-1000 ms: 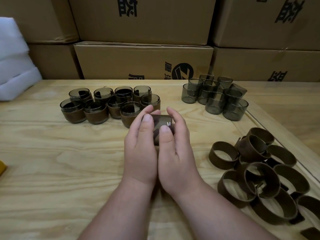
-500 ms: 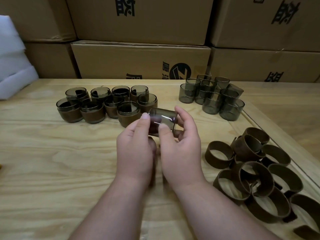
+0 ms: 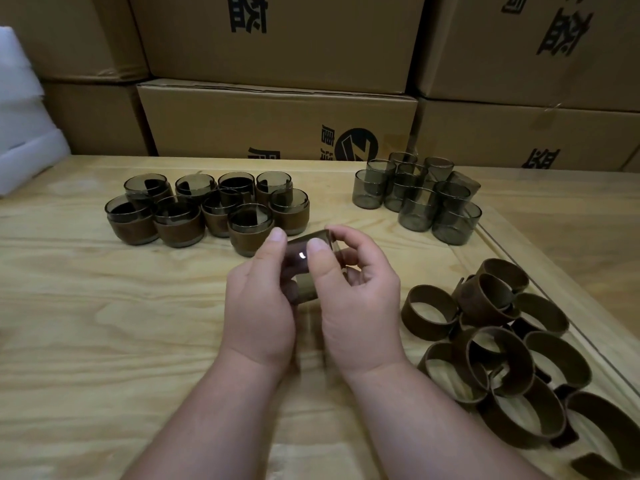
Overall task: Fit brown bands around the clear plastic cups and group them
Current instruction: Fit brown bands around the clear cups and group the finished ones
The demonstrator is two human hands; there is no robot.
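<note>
Above the table (image 3: 104, 341), both hands, left (image 3: 259, 306) and right (image 3: 353, 299), have lifted and tilted the cup (image 3: 304, 251), fingers pinching it, its band (image 3: 306, 287) apparently seating lower.

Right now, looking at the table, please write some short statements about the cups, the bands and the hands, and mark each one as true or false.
1. Both hands hold one cup between them. True: the left hand and the right hand grip it above the table.
2. The banded cups stand to the right of the hands. False: they stand at the far left.
3. The loose bands lie at the right, near the table's edge. True.
4. The bare cups lie stacked inside one another. False: they stand side by side, at the far right.
5. Cardboard boxes stand behind the table. True.
</note>
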